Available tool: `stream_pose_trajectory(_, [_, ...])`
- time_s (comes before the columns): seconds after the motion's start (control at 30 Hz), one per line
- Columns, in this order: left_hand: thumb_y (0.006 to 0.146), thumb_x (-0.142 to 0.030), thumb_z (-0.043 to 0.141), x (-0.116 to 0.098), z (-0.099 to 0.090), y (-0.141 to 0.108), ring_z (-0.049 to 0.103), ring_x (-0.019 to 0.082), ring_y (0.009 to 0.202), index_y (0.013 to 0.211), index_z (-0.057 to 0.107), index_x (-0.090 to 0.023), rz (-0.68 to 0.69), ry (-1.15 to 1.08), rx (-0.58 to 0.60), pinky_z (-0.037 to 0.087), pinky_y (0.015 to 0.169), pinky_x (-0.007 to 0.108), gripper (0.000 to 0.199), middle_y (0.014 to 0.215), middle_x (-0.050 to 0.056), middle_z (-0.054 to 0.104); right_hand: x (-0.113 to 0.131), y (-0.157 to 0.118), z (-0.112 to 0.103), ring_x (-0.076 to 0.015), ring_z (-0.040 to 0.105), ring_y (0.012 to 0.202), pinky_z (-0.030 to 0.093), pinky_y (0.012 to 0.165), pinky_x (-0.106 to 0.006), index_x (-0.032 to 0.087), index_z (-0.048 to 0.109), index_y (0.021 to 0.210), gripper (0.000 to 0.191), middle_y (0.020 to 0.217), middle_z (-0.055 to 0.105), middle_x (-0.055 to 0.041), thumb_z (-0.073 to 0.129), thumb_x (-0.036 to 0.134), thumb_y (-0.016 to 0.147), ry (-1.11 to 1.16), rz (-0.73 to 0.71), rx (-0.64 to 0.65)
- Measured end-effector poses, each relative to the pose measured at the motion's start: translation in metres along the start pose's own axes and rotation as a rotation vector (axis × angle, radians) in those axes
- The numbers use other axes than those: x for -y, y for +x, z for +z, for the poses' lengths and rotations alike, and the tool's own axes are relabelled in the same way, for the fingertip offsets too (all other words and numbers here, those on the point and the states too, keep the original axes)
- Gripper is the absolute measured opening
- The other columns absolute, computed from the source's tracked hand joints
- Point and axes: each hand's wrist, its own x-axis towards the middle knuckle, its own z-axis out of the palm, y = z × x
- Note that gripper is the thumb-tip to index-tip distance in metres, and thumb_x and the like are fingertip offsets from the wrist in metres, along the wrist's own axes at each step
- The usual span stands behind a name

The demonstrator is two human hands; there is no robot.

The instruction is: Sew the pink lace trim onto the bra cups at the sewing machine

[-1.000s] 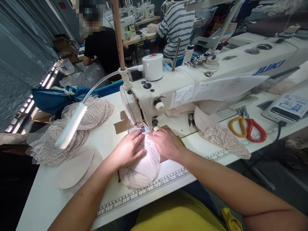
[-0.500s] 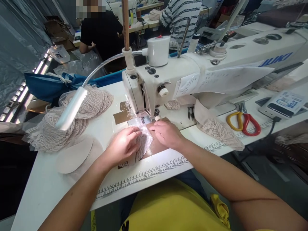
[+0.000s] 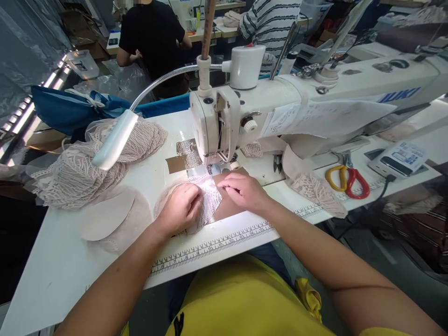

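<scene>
A pale lace piece (image 3: 211,200) lies under the needle area of a white sewing machine (image 3: 210,126). My left hand (image 3: 182,207) rests on the lace with its fingers curled and closed on it. To the right of the needle, my right hand (image 3: 243,189) is closed in a pinch at the lace's right edge; what its fingertips hold is too small to make out. Brown tape (image 3: 229,205) covers the table under the lace. Stacked lace cups (image 3: 79,179) and smooth beige pads (image 3: 108,217) lie to the left.
The lamp head (image 3: 115,140) hangs over the stacked lace. Red and yellow scissors (image 3: 357,183), a lace strip (image 3: 317,191) and a white box-shaped device (image 3: 399,156) lie on the right. A ruler strip (image 3: 217,247) runs along the front edge. Two people sit beyond the machine.
The view has shifted a little, so the machine appears further right. More of the lace shows flat beside my left hand, whose fingers are more curled. My right hand remains near the needle.
</scene>
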Motion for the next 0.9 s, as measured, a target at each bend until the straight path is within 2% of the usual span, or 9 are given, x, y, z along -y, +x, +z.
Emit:
stream_pose_trajectory(0.07, [0.088,-0.017,0.042,0.002,0.001,0.0,0.053,0.02,0.076,0.079,0.048,-0.02,0.001,-0.002,0.004,0.045,0.072,0.035,0.011,0.08,0.005,0.058,0.002,-0.001,-0.002,-0.0154,0.06,0.084,0.046,0.073,-0.027,0.017,0.071,0.1,0.031,0.093,0.069,-0.0051,0.045,0.007,0.085,0.009,-0.042,0.041])
stream_pose_trajectory(0.17, [0.089,-0.017,0.043,0.004,0.002,-0.001,0.055,0.02,0.079,0.082,0.051,-0.019,0.028,0.005,0.004,0.045,0.074,0.035,0.011,0.083,0.006,0.06,0.007,-0.005,-0.007,-0.0162,0.056,0.079,0.042,0.07,-0.028,0.019,0.071,0.101,0.029,0.086,0.065,-0.0048,0.048,0.009,0.085,-0.126,-0.155,0.21])
stream_pose_trajectory(0.23, [0.089,-0.016,0.043,0.005,0.003,-0.002,0.056,0.021,0.086,0.088,0.055,-0.018,0.089,0.033,-0.006,0.046,0.078,0.036,0.012,0.09,0.008,0.062,0.012,-0.011,-0.011,-0.017,0.052,0.077,0.038,0.069,-0.029,0.02,0.07,0.101,0.029,0.083,0.062,-0.0045,0.05,0.009,0.084,-0.264,-0.198,0.316])
stream_pose_trajectory(0.3, [0.089,-0.013,0.043,0.004,0.003,-0.003,0.056,0.022,0.091,0.097,0.06,-0.017,0.173,0.089,-0.006,0.045,0.081,0.037,0.018,0.096,0.009,0.063,0.017,-0.019,-0.012,-0.0174,0.049,0.078,0.036,0.07,-0.029,0.02,0.068,0.106,0.034,0.085,0.059,-0.0049,0.049,0.006,0.082,-0.347,-0.202,0.359])
stream_pose_trajectory(0.47, [0.088,-0.012,0.046,0.001,0.006,-0.004,0.05,0.02,0.08,0.11,0.065,-0.019,0.315,0.247,0.058,0.042,0.08,0.038,0.029,0.09,0.008,0.062,0.019,-0.037,-0.007,-0.0173,0.045,0.081,0.034,0.073,-0.029,0.02,0.062,0.115,0.042,0.097,0.06,-0.0061,0.046,0.002,0.08,-0.362,-0.199,0.284])
stream_pose_trajectory(0.67, [0.089,-0.014,0.046,-0.003,0.01,-0.003,0.043,0.019,0.074,0.116,0.064,-0.019,0.316,0.368,0.088,0.039,0.079,0.038,0.032,0.08,0.006,0.056,0.016,-0.039,-0.002,-0.017,0.042,0.078,0.031,0.07,-0.029,0.02,0.062,0.11,0.038,0.092,0.058,-0.0048,0.046,0.003,0.08,-0.335,-0.183,0.235])
stream_pose_trajectory(0.9, [0.09,-0.012,0.044,-0.005,0.008,-0.003,0.042,0.018,0.07,0.107,0.068,-0.019,0.334,0.373,0.059,0.038,0.08,0.04,0.03,0.074,0.005,0.057,0.015,-0.039,-0.001,-0.0163,0.04,0.075,0.028,0.067,-0.028,0.02,0.063,0.106,0.034,0.087,0.055,-0.0039,0.046,0.004,0.081,-0.334,-0.184,0.206])
